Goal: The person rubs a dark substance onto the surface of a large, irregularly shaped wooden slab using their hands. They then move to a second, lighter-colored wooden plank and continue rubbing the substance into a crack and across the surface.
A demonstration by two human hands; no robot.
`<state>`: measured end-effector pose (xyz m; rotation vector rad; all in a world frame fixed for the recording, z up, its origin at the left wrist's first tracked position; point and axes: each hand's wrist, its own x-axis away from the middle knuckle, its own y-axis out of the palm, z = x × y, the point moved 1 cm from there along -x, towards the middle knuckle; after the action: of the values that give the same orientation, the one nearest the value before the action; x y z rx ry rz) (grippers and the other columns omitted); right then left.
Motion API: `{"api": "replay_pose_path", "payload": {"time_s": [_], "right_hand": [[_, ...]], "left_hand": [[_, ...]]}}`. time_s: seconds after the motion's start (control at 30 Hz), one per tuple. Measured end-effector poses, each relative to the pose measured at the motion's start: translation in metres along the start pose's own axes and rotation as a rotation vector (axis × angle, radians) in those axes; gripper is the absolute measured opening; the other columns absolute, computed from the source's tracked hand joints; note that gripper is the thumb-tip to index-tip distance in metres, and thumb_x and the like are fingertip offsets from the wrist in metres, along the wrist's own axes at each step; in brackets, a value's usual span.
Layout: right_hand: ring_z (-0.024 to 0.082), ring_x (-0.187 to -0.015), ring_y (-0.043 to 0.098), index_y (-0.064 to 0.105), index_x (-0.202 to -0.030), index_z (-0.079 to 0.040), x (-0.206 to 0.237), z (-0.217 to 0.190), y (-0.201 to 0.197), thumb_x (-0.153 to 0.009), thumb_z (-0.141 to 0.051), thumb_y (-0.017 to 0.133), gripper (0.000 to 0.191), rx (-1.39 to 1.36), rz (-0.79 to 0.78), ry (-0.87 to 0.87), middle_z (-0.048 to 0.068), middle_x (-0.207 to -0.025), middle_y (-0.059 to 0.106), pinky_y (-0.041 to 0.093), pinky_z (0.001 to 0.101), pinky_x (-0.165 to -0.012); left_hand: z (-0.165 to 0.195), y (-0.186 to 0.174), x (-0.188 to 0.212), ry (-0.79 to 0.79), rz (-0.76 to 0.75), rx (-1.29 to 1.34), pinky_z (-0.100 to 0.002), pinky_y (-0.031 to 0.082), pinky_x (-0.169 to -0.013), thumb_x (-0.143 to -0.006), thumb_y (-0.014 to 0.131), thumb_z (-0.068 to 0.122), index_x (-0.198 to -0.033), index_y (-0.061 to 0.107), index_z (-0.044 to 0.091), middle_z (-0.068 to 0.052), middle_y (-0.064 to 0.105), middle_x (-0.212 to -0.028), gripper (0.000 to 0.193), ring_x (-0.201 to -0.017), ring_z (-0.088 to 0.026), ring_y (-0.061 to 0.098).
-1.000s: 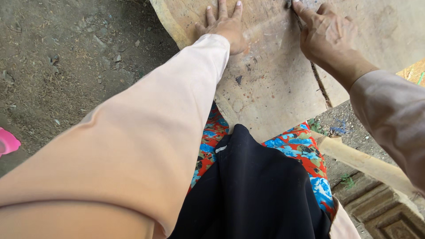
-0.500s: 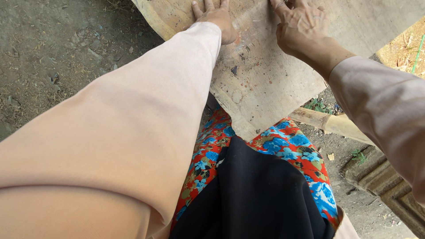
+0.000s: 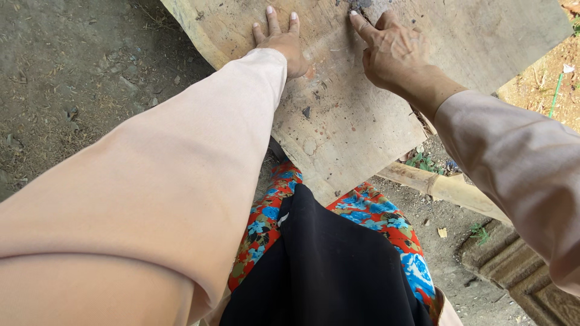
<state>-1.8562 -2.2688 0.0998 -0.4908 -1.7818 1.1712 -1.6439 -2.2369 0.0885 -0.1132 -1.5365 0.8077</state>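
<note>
A wide, pale wooden board (image 3: 350, 127) with dirt stains lies tilted in front of me. My left hand (image 3: 283, 41) rests flat on it near its left edge, fingers spread. My right hand (image 3: 389, 53) presses on the board further right, its index finger stretched out toward a dark patch of dirt (image 3: 360, 6) at the top edge, the other fingers curled. Neither hand holds anything. Both arms wear pale pink sleeves.
Bare grey ground (image 3: 72, 78) with small stones spreads to the left. A bamboo pole (image 3: 441, 187) runs under the board at the right. A carved stone edge (image 3: 519, 271) sits at the lower right. My floral skirt and a black cloth (image 3: 326, 259) fill the bottom.
The view has shifted so both hands sit lower in the frame. My right hand has curled from flat to a pointing index finger near the dirt patch. The left hand stays flat.
</note>
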Motion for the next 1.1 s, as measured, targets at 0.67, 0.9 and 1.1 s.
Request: {"api": "replay_pose_path", "payload": {"time_s": [0.67,0.9,1.1], "right_hand": [[0.030,-0.100,0.059,0.025,-0.163,-0.024,0.023,-0.017,-0.010,-0.107,-0.023,0.031,0.056,-0.183,-0.040,0.072,0.018,-0.127,0.047,0.048,0.0445,-0.089],[0.029,-0.099,0.060,0.029,-0.161,-0.033,0.026,-0.029,0.003,-0.100,-0.020,0.038,0.063,-0.093,0.120,0.090,0.016,-0.119,0.051,0.042,0.0468,-0.095],[0.031,-0.094,0.063,0.034,-0.160,-0.023,0.014,-0.023,0.019,-0.092,-0.019,0.048,0.070,-0.009,0.293,0.016,0.018,-0.118,0.054,0.045,0.0461,-0.085]], "left_hand": [[0.003,0.009,0.044,-0.066,0.124,0.061,-0.069,0.011,-0.123,-0.095,0.061,0.043,-0.162,-0.002,0.040,-0.001,-0.020,-0.171,0.093,-0.159,-0.033,-0.009],[-0.018,0.063,0.025,0.113,0.579,0.049,-0.066,0.001,-0.123,-0.097,0.050,0.046,-0.164,0.004,0.034,-0.007,-0.010,-0.172,0.082,-0.157,-0.037,-0.006],[-0.027,0.099,0.016,0.207,0.847,0.031,-0.066,-0.003,-0.120,-0.098,0.046,0.051,-0.164,0.010,0.026,-0.014,-0.003,-0.171,0.080,-0.156,-0.041,-0.003]]}}
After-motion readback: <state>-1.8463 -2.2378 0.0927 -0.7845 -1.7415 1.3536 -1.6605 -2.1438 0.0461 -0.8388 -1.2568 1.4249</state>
